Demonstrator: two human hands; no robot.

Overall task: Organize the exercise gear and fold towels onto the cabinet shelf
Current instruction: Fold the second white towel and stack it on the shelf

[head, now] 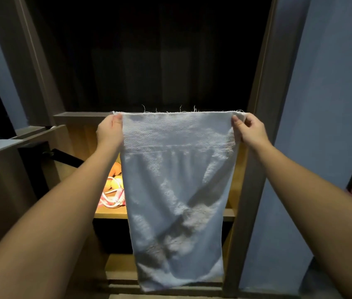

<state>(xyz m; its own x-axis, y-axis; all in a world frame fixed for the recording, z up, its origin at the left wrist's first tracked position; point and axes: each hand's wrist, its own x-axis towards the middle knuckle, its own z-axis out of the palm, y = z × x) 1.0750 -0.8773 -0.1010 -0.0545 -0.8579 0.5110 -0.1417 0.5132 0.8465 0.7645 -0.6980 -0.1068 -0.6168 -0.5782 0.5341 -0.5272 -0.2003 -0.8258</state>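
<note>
A white towel (pixel 177 190) hangs full length in front of the cabinet, its frayed top edge stretched level. My left hand (pixel 109 131) pinches the top left corner and my right hand (pixel 249 131) pinches the top right corner. Behind the towel, a lit wooden shelf (pixel 110 213) holds a pink and white skipping rope (pixel 111 200) and some orange rounded things (pixel 114 182), partly hidden by the cloth and my left forearm.
The cabinet's dark upper compartment (pixel 149 61) opens above the lit shelf. Brown cabinet posts stand at left (pixel 39 67) and right (pixel 257 126). A blue-grey wall (pixel 326 104) lies to the right, and a lower shelf (pixel 121 264) shows beneath.
</note>
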